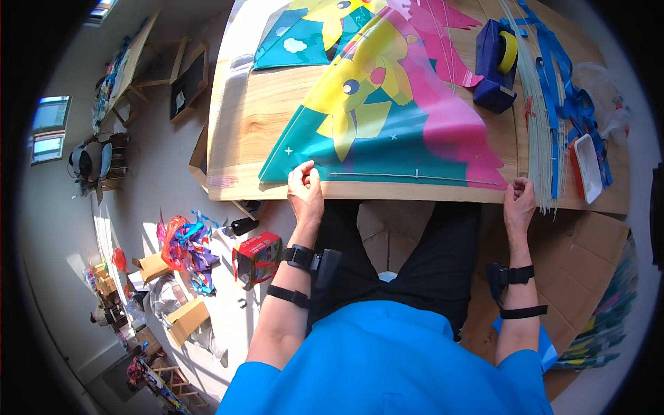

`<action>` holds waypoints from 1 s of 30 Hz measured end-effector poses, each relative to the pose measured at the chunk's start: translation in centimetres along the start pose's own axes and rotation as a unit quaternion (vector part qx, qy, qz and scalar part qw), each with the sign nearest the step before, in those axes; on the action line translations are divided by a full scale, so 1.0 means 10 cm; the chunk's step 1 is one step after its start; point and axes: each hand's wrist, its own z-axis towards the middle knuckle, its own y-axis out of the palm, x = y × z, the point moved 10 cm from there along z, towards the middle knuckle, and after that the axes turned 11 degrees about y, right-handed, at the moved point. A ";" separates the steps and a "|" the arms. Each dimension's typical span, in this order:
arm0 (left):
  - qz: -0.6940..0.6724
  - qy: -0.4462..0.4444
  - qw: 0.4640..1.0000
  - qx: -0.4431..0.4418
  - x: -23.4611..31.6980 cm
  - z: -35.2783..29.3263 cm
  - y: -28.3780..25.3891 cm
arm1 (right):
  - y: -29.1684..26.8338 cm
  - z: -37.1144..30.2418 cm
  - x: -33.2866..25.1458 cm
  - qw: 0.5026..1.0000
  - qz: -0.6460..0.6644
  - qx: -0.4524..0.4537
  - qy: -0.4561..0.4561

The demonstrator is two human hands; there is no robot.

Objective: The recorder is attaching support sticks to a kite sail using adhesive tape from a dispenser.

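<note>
A triangular kite (387, 149) of thin printed fabric, green, yellow and pink with a cartoon figure, lies across the table's near edge. Along its lower hem runs a thin white rod (387, 174). My left hand (305, 190) is closed in a pinch at this hem, near the left corner. At the right corner my right hand (520, 198) has its fingers curled together, seemingly on the kite's tip; the fingertips are partly hidden. Beyond lies another printed kite piece (294, 45), and thin rods cross the pink part.
A blue tape dispenser (495, 69) with yellow tape stands at the right. Beside it lie a bundle of thin white rods (543, 131), blue ribbon (570, 104) and an orange-white tray (588, 169). Cardboard (574, 270) leans below the table (242, 131); a red box (256, 259) sits on the floor.
</note>
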 end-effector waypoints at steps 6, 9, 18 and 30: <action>0.310 0.360 0.866 -0.157 0.79 -0.41 0.31 | 0.02 -0.71 -1.04 0.946 -0.172 0.110 -0.251; 0.363 0.391 0.806 -0.255 0.82 -0.67 0.63 | 0.68 -1.12 -1.41 0.931 -0.150 -0.040 -0.329; 0.363 0.403 0.789 -0.289 0.69 -0.80 1.00 | 1.65 -1.51 -1.59 0.903 -0.150 -0.102 -0.390; 0.361 0.389 0.798 -0.284 0.71 -0.80 0.96 | 0.57 -0.74 -0.58 0.935 -0.184 -0.080 -0.292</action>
